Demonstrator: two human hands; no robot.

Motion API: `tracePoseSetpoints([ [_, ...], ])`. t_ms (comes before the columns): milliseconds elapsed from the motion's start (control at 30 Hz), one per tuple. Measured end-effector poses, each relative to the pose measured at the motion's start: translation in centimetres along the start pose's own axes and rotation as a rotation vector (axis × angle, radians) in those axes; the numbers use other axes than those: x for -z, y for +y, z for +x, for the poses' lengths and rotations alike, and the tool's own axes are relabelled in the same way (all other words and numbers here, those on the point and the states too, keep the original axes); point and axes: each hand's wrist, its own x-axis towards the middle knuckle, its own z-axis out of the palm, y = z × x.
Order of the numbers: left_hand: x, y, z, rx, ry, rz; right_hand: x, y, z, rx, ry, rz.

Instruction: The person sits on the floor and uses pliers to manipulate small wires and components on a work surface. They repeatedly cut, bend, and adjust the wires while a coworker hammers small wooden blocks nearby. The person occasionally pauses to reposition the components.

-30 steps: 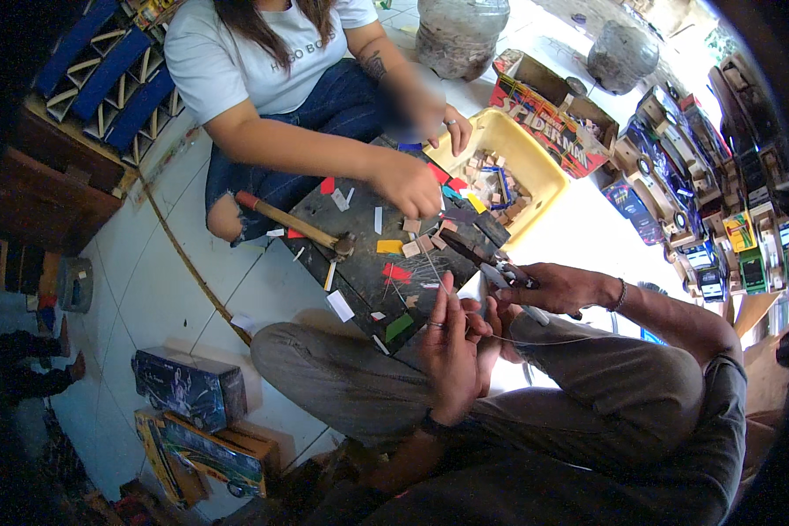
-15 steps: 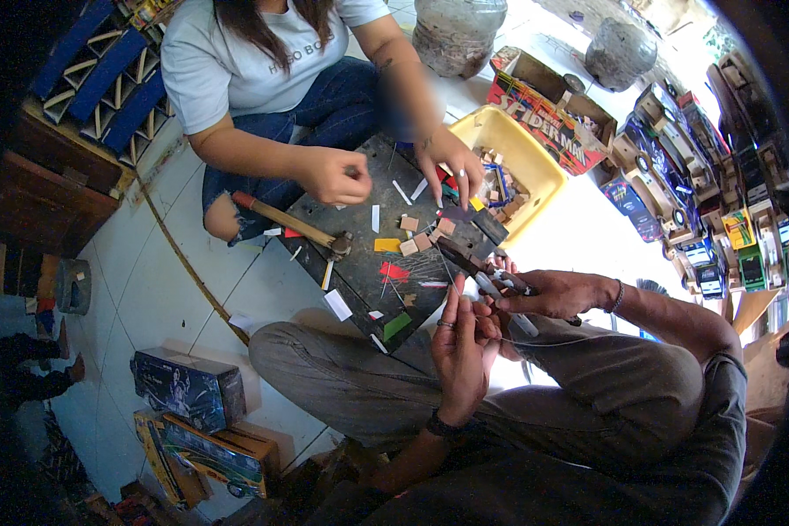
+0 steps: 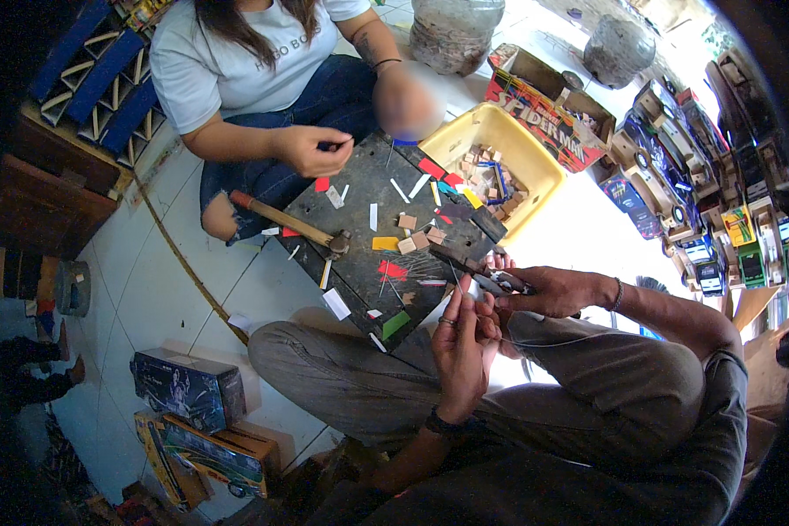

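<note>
My right hand [image 3: 559,292] is closed around the handles of dark pliers [image 3: 456,258], whose jaws reach out over the edge of a dark work board [image 3: 324,215]. Just below the pliers my left hand [image 3: 465,355] pinches a thin pale wire, its fingertips close together beside my right fingers. The wire [image 3: 570,341] trails off to the right across my raised knee. On the board nearest the pliers lie several small wooden blocks [image 3: 408,245], thin metal pins [image 3: 416,265] and a red scrap [image 3: 393,271]. My fingers hide the wire's gripped end.
Across the board sits a co-worker, one hand [image 3: 316,151] closed above it. A hammer [image 3: 294,221] lies at the left edge. At the far right stands a yellow bin [image 3: 535,206] of blocks, with an open carton [image 3: 543,114] behind. Toy vehicles [image 3: 657,175] crowd the right side.
The co-worker's right-side hand has drawn back from the board, uncovering colored scraps. Their other hand has moved slightly left and up. My pliers have shifted slightly left; both my hands keep their grips.
</note>
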Motion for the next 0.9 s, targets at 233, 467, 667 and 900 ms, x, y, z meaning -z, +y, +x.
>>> tracePoseSetpoints([
  [233, 0.3, -0.3, 0.1, -0.003, -0.018, 0.003, -0.4, 0.3, 0.0, 0.004, 0.096, -0.106],
  [467, 0.5, -0.5, 0.1, -0.023, -0.032, 0.001, -0.1, 0.3, 0.2, -0.001, 0.037, -0.074],
  [667, 0.6, -0.6, 0.2, 0.004, -0.012, -0.003, -0.4, 0.5, 0.4, -0.038, 0.030, -0.063],
  [900, 0.7, -0.6, 0.1, 0.026, -0.006, -0.009, -1.3, 1.7, 0.9, -0.023, 0.057, -0.043],
])
